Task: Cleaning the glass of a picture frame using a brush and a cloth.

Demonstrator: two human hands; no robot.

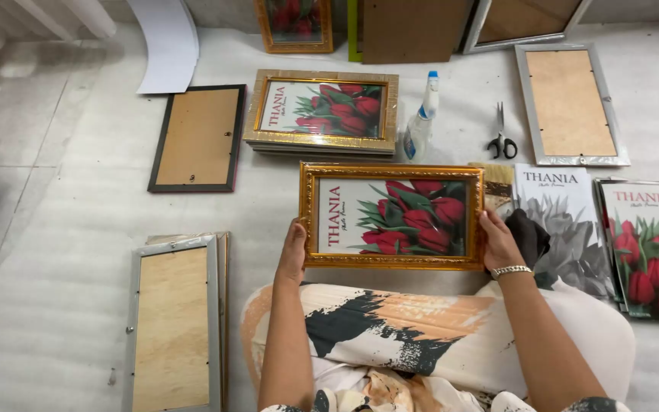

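Both arms extended forward, left hand point(293, 252) and right hand point(499, 243) clamped around opposite ends of one object (bracelet on right wrist).

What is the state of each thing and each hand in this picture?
Gold frame: face up, held at both short ends.
Left hand: gripping the frame's left end.
Right hand: gripping the frame's right end.
Stack of gold frames: face up on the floor.
Black frame: lying face down.
Silver frame: lying face down.
Spray bottle: upright.
Scissors: closed, lying flat.
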